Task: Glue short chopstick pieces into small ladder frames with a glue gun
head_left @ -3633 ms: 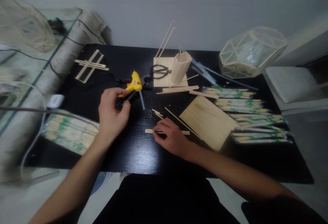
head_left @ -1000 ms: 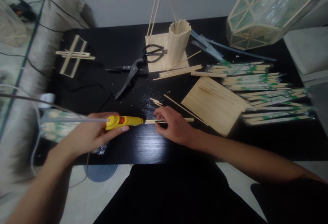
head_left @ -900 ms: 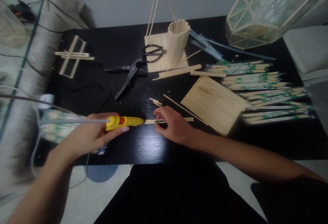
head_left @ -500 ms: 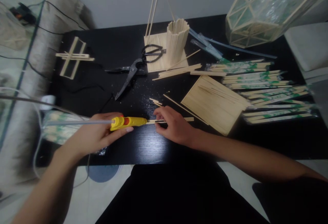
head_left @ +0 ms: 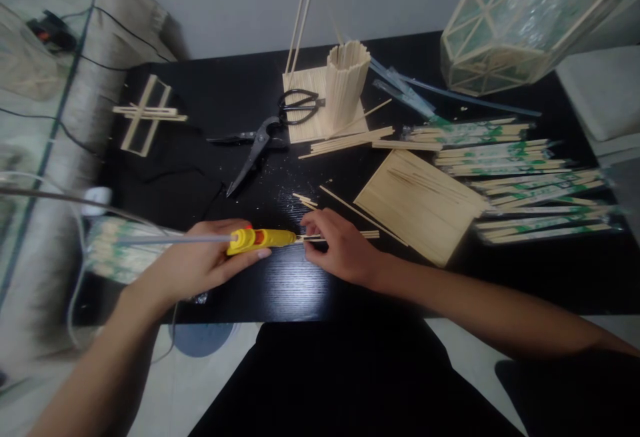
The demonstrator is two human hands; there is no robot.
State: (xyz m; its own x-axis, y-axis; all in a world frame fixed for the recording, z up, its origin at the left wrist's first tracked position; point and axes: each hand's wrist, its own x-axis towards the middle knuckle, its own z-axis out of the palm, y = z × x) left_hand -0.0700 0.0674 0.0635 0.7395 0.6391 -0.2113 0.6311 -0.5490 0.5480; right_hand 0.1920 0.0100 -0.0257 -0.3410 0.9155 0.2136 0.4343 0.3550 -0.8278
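My left hand (head_left: 200,258) is wrapped round a yellow hot glue gun (head_left: 263,239), with a long glue stick (head_left: 175,239) running out of its back end. The gun's nozzle points right and meets the thin wooden sticks (head_left: 369,234) near my right fingertips. Thumb and fingers of my right hand (head_left: 340,243) pinch these sticks low over the black table. Part of the sticks is hidden under that hand. Just above it lie a few short cut stick pieces (head_left: 305,200) and one long loose stick (head_left: 363,215).
Black-handled scissors (head_left: 265,127) lie open beyond my hands. Behind them a stick cylinder (head_left: 347,87) stands on a square stick base (head_left: 305,130). A flat stick panel (head_left: 420,207) and wrapped chopsticks (head_left: 545,187) are at right. A crossed stick frame (head_left: 147,115) lies far left.
My left hand has moved the glue gun slightly to the right along the sticks, bringing the nozzle closer to my right fingertips. My right hand has stayed in place.
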